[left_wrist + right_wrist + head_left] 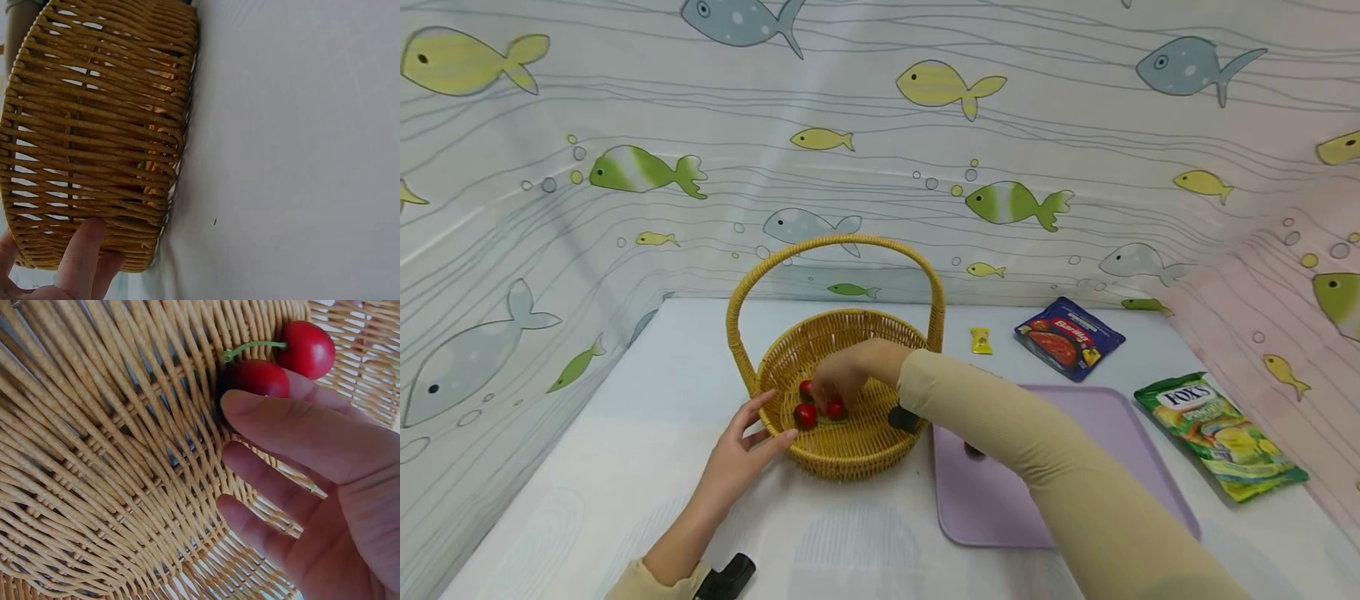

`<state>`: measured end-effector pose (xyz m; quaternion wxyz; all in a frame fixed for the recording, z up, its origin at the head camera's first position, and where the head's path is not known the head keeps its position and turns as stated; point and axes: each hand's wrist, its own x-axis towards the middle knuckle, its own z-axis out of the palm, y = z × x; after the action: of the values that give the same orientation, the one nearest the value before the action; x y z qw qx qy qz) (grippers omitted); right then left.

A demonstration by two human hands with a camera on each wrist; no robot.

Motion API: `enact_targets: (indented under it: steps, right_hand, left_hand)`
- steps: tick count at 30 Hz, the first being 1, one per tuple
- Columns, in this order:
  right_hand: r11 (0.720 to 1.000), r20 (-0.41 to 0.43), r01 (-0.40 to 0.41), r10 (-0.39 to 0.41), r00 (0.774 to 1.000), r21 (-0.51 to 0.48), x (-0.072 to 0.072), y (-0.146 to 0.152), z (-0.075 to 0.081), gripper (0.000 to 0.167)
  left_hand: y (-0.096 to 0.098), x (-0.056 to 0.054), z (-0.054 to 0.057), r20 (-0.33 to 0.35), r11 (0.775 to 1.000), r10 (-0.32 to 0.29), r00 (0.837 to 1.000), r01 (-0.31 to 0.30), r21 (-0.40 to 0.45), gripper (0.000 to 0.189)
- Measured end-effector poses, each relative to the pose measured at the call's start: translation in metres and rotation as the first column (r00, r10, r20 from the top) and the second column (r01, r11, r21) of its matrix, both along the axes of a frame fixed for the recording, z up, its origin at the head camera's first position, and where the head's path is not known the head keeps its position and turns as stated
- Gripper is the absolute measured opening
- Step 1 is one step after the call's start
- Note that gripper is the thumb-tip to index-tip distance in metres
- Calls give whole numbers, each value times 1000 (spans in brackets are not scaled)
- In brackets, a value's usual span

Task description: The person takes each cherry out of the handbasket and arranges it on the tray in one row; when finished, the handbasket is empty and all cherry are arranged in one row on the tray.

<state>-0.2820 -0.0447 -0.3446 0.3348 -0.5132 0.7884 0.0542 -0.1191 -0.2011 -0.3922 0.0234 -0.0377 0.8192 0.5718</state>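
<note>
A yellow wicker basket (pixel 850 462) with a tall arched handle stands on the table. Inside it, my right hand (pixel 842 379) reaches down and pinches a red cherry (pixel 265 378) between thumb and fingers, low against the woven bottom. Beside that one lies another cherry (pixel 306 350) with a green stem. From above, a cherry (pixel 805 416) shows near the basket's front left, and one more (pixel 806 390) behind it. My left hand (pixel 737 454) rests at the basket's left rim, thumb and index finger spread; its fingertips (pixel 84 247) touch the outer weave.
Right of the basket lies a purple tray (pixel 1105 417), partly covered by my right sleeve, with a dark round item (pixel 973 451) on it. Behind are a small yellow wrapped candy (pixel 981 340) and a blue Barilla pouch (pixel 1070 338). A green Fox's bag (pixel 1221 433) lies far right.
</note>
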Motion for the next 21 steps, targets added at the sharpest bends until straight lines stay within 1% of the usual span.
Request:
enact_targets:
  steps: [4, 11, 15, 21]
  right_hand:
    - [1000, -28, 5, -5, 1000, 3, 1, 3, 4, 32]
    - [994, -32, 41, -44, 998, -98, 4, 15, 25, 27]
    - [987, -29, 53, -58, 998, -151, 9, 29, 36, 29]
    - [973, -24, 61, -68, 997, -222, 18, 60, 49, 27]
  left_hand:
    - [2, -1, -1, 2, 1000, -7, 1000, 7, 0, 67]
    - [3, 0, 1, 16, 1000, -3, 1000, 3, -18, 69]
    - [3, 1, 3, 21, 1000, 4, 1000, -3, -22, 70]
    - [3, 1, 3, 14, 999, 9, 1000, -9, -33, 70]
